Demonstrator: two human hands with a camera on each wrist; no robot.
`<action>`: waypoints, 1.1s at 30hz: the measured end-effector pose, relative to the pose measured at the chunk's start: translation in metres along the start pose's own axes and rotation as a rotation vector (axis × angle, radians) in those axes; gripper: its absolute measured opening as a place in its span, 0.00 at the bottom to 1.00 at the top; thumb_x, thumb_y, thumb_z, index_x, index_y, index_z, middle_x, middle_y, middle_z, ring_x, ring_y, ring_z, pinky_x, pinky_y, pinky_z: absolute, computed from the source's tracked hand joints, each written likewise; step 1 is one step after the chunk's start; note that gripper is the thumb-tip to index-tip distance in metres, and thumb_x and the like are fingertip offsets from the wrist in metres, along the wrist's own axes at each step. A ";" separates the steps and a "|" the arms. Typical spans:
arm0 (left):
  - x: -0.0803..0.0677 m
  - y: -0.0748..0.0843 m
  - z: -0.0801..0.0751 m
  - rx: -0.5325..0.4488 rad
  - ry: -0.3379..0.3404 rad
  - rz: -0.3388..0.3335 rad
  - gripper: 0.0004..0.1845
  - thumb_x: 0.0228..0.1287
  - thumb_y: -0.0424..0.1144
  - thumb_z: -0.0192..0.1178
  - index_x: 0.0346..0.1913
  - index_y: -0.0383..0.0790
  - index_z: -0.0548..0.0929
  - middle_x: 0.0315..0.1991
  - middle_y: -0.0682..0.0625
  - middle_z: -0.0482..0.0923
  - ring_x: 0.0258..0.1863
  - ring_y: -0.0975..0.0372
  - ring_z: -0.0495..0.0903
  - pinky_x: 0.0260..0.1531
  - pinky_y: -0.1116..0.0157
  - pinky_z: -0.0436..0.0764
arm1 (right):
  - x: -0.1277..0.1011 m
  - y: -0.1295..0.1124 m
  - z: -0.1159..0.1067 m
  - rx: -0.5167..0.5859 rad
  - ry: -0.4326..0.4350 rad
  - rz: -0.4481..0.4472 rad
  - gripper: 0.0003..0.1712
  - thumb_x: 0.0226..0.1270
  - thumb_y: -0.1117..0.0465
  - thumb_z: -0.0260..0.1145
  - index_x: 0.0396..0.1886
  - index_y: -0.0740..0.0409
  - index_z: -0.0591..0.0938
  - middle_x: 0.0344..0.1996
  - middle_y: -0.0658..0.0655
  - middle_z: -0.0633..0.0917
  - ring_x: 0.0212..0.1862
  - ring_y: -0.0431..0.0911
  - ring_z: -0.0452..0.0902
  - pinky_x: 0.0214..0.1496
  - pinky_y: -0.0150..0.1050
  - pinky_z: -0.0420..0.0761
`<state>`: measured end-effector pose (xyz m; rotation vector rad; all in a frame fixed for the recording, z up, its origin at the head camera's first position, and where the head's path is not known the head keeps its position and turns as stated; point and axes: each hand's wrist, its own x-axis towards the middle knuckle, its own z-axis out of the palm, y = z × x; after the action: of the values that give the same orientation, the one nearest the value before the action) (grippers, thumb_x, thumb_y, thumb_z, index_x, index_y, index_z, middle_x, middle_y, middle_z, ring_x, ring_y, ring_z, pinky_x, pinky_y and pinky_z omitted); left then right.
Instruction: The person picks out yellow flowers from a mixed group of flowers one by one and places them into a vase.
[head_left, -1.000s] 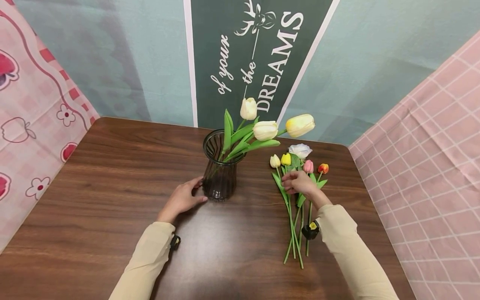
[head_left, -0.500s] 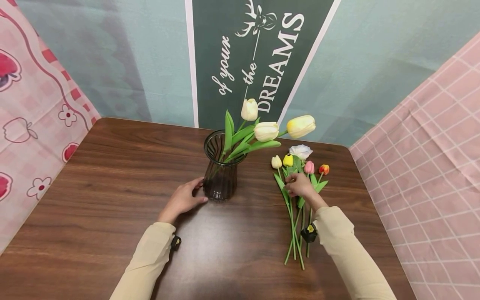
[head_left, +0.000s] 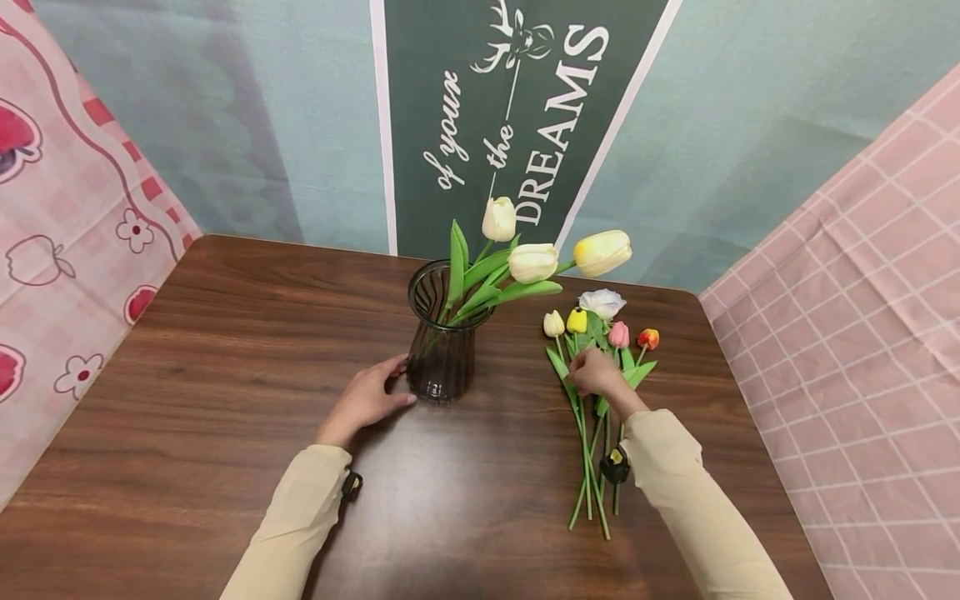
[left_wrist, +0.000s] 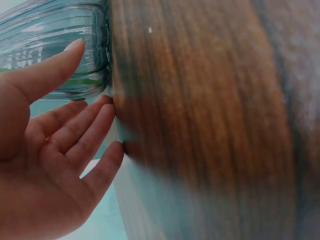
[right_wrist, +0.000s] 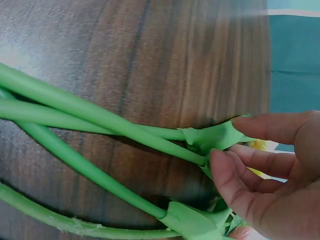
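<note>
Right hand: fingers have curled in among the loose flowers since half a second ago; vase and left hand haven't really budged.
Pinch: your thumb and index sit either side of some green leaves just below the heads. Looks like a proper pinch, but can't tell which flower you've got. Decent spot imo, since the stems cross lower down.
Left hand: yours is spread loosely round the left of the vase base. Probably there to steady it; can't tell how firmly it's touching, if at all.
Vase: upright, far half of the worktop, about midway between left and right edges. Its three big pale tulips all lean right, likely because the wide mouth lets them flop onto the rim.
Flower pile: toward the far right corner, heads to the far edge, stem ends to the near one. White, yellow, pink and red-orange tulips plus a pale ruffled bloom. Handy layout, I'd say: your right arm reaches them without crossing the vase.
</note>
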<state>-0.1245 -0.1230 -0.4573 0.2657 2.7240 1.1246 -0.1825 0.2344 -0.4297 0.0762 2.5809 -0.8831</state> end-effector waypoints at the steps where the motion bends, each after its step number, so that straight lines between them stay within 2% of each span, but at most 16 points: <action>1: 0.000 0.000 0.000 0.000 0.000 0.001 0.37 0.52 0.41 0.66 0.64 0.35 0.65 0.53 0.40 0.75 0.55 0.47 0.71 0.57 0.50 0.64 | 0.000 -0.001 0.001 -0.014 0.005 -0.002 0.04 0.51 0.71 0.63 0.23 0.67 0.76 0.21 0.56 0.75 0.19 0.44 0.77 0.25 0.38 0.81; 8: 0.000 0.000 0.001 -0.003 0.001 0.001 0.37 0.52 0.41 0.66 0.64 0.35 0.65 0.53 0.40 0.75 0.55 0.47 0.71 0.56 0.50 0.64 | 0.000 -0.003 0.005 -0.111 0.047 -0.005 0.10 0.46 0.69 0.69 0.17 0.62 0.74 0.16 0.54 0.75 0.14 0.42 0.76 0.19 0.33 0.77; 14: 0.000 -0.001 0.001 -0.003 -0.001 0.003 0.37 0.52 0.41 0.66 0.64 0.34 0.65 0.53 0.40 0.75 0.55 0.47 0.71 0.57 0.50 0.64 | 0.001 -0.002 0.007 -0.202 0.067 -0.006 0.09 0.47 0.67 0.68 0.17 0.61 0.75 0.12 0.52 0.75 0.11 0.39 0.71 0.19 0.32 0.73; 26: 0.000 0.000 0.000 0.006 -0.002 0.014 0.36 0.52 0.41 0.65 0.64 0.33 0.65 0.53 0.39 0.75 0.55 0.46 0.70 0.57 0.50 0.64 | 0.001 -0.003 0.006 -0.152 0.079 -0.005 0.12 0.48 0.70 0.63 0.12 0.58 0.71 0.10 0.50 0.72 0.10 0.39 0.71 0.16 0.31 0.73; 33: 0.001 0.000 0.000 0.006 0.007 0.017 0.37 0.52 0.40 0.66 0.64 0.33 0.65 0.53 0.39 0.75 0.56 0.46 0.69 0.57 0.50 0.64 | 0.000 -0.008 0.006 -0.181 0.077 0.002 0.12 0.45 0.70 0.65 0.13 0.59 0.71 0.11 0.52 0.72 0.10 0.40 0.73 0.15 0.32 0.74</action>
<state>-0.1251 -0.1231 -0.4576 0.2863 2.7370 1.1238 -0.1820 0.2242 -0.4299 0.0619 2.7199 -0.6542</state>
